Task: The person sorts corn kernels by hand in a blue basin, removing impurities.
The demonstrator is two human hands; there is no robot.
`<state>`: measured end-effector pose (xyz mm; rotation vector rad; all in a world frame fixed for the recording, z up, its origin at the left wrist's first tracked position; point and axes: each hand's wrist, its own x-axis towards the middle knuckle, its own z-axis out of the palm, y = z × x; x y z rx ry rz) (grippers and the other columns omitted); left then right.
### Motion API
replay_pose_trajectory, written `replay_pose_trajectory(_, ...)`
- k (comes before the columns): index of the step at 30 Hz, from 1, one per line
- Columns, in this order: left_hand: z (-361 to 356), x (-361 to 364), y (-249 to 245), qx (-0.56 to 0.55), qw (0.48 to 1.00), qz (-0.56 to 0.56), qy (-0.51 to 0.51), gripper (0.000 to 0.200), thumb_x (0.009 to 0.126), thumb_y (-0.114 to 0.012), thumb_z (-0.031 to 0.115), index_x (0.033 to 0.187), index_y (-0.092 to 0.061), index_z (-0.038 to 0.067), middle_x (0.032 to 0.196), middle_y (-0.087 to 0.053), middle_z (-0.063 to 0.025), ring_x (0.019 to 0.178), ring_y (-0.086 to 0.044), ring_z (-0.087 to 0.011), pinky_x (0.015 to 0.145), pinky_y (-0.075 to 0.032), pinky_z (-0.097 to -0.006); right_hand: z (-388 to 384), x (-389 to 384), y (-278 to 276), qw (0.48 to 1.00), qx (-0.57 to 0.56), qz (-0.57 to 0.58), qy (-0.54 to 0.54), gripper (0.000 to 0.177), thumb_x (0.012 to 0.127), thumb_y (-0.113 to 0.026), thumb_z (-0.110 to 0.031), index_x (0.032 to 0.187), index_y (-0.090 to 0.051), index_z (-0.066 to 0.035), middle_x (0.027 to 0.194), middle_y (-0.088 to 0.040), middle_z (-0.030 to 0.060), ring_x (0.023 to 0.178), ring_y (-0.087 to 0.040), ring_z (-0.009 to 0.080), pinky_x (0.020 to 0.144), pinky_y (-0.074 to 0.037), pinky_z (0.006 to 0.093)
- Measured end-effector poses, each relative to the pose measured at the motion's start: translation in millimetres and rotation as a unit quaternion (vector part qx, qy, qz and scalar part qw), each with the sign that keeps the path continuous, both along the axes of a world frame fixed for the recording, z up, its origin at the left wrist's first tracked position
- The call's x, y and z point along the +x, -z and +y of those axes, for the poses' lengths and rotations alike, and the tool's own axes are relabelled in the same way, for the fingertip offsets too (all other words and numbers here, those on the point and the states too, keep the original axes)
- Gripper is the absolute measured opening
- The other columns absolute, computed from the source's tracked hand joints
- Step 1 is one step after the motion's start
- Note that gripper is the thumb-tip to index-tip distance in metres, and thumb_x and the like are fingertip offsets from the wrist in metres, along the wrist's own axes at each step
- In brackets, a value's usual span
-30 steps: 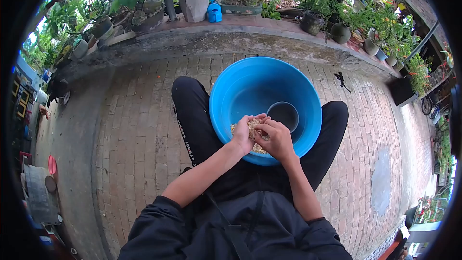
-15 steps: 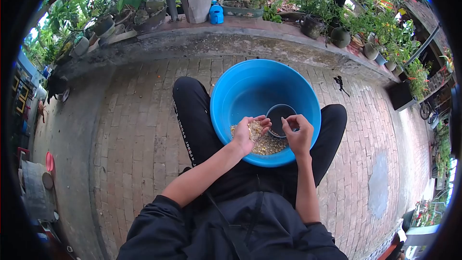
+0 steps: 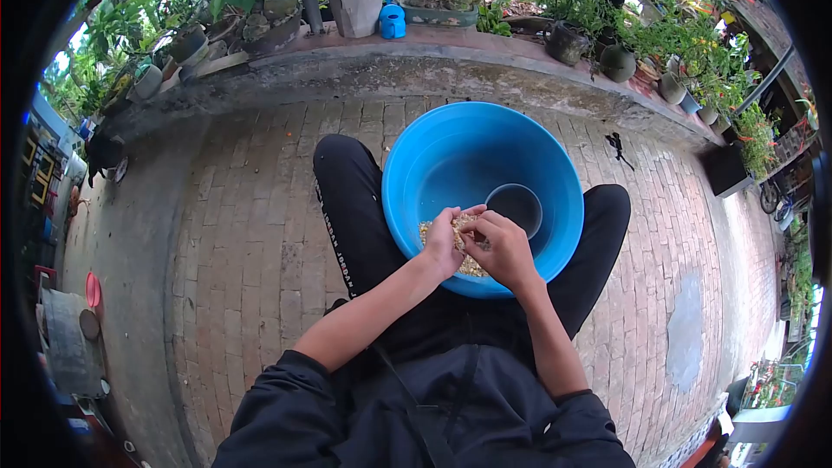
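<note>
A big blue plastic basin (image 3: pixel 442 143) sits between my legs, with a layer of pale yellow kernels (image 3: pixel 472 267), which look like corn, at its near side. My left hand (image 3: pixel 442 241) is cupped palm up over them and holds a small heap of these kernels. Over that palm, my right hand (image 3: pixel 503 251) has its thumb and fingers pinched together at the heap. Whatever is between its fingertips is too small to make out. A dark round bowl (image 3: pixel 516 206) rests inside the basin, just beyond my right hand.
Brick paving (image 3: pixel 251 251) surrounds me. Ahead runs a low concrete ledge (image 3: pixel 390 78) with potted plants, a tall grey pot (image 3: pixel 354 4) and a small blue plastic item (image 3: pixel 393 22). A dark object (image 3: pixel 618 150) lies on the bricks right of the basin.
My right hand has moved left from beside the bowl to the kernels in my left palm. My left hand stays nearly in place, still cupped.
</note>
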<state>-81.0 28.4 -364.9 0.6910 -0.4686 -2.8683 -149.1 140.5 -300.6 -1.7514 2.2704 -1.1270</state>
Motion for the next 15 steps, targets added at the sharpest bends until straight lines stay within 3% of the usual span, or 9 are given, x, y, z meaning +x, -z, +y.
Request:
replay_pose_trajectory(4,1.5,0.9,-11.5,-0.028,0.999,-0.023,-0.002,0.046,0.096,-0.027,0.024,0.119,-0.058,0.0,0.115,-0.064,-0.0121,0.107,-0.06,-0.0234,0.096,-0.047,-0.0371,-13.2,-0.8,8.2,0.992,-0.044,0.116,-0.023,0.017,0.072,-0.072,-0.013,0.087,-0.068,-0.007,0.082,-0.064,0.0065,0.078,-0.063,0.0262,0.069,-0.049,0.0369)
replay_pose_trajectory(15,3.8,2.6,-15.2,-0.032,0.999,-0.034,-0.007,0.046,0.096,-0.027,0.025,0.119,-0.059,0.001,0.115,-0.064,-0.011,0.107,-0.06,-0.0218,0.096,-0.047,-0.037,-9.0,-0.6,9.4,0.988,-0.033,0.15,-0.007,0.015,0.072,-0.072,-0.014,0.086,-0.069,-0.009,0.078,-0.062,0.0046,0.071,-0.06,0.0236,0.064,-0.046,0.0361)
